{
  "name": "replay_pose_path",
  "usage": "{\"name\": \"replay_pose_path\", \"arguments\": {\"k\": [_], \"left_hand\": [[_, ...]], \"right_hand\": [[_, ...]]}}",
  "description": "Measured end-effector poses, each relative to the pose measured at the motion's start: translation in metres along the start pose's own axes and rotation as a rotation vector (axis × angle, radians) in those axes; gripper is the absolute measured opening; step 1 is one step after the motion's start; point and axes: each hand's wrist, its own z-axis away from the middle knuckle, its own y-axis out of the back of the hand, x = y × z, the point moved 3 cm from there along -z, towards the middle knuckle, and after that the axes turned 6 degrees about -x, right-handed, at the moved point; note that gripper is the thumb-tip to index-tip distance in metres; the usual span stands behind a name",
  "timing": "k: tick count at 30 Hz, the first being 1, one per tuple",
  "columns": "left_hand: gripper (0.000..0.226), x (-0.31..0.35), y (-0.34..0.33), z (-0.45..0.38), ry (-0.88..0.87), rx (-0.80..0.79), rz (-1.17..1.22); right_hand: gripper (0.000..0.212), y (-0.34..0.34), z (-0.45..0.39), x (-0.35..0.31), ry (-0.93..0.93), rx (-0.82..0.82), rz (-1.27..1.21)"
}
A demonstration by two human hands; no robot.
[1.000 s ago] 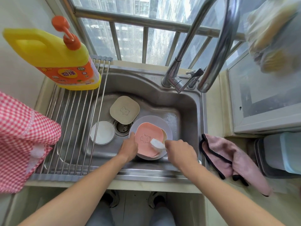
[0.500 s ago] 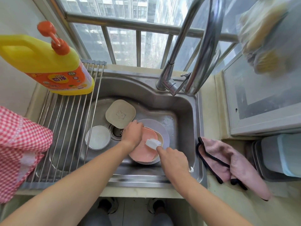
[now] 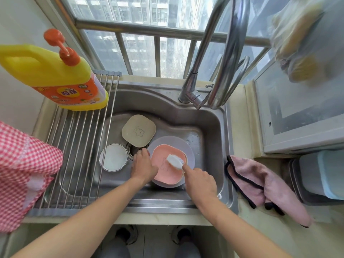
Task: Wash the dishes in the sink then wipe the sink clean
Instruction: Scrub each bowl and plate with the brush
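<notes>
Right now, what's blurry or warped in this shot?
Head view: the bag of sponges at top right is smeared and out of focus; the faucet and window bars bow from wide-angle distortion; the pink plate looks sharp.

Bare forearms, a ring (image 3: 139, 153) on the left hand, grey trousers (image 3: 119, 248), dark shoes (image 3: 130, 233).

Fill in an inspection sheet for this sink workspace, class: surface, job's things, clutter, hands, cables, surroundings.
Surface: steel sink, roll-up rack over its left part.
Job's things: pink plate on a lilac plate; beige plate; white bowl; pink cloth on counter.
Clutter: detergent bottle on rack, checked cloth.
Hands: left hand holds pink plate; right hand scrubs with white brush.
Cables: nothing seen.
Surroundings: faucet, barred window.
</notes>
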Motion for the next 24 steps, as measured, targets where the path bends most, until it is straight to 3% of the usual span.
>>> {"name": "replay_pose_path", "arguments": {"k": [3, 6, 11, 14, 19, 24], "left_hand": [[0.058, 0.021, 0.005, -0.014, -0.186, -0.035, -0.029], [0.053, 0.041, 0.010, -0.027, -0.302, -0.081, -0.146], [0.012, 0.051, 0.030, -0.026, -0.317, -0.005, -0.184], [0.023, 0.051, 0.040, -0.021, -0.393, -0.005, -0.215], [0.033, 0.032, 0.040, -0.002, -0.347, 0.127, -0.045], [0.030, 0.020, 0.032, 0.014, -0.353, 0.087, -0.129]], "right_hand": [[0.045, -0.003, -0.001, 0.001, 0.011, -0.004, 0.019], [0.049, -0.004, -0.001, 0.002, 0.025, -0.009, 0.036], [0.047, -0.003, 0.001, 0.003, 0.029, 0.009, 0.054], [0.040, 0.000, 0.001, 0.004, 0.015, 0.029, 0.052], [0.025, -0.003, 0.001, 0.002, -0.039, 0.003, -0.083], [0.016, -0.011, 0.009, 0.003, 0.034, -0.077, -0.306]]}}
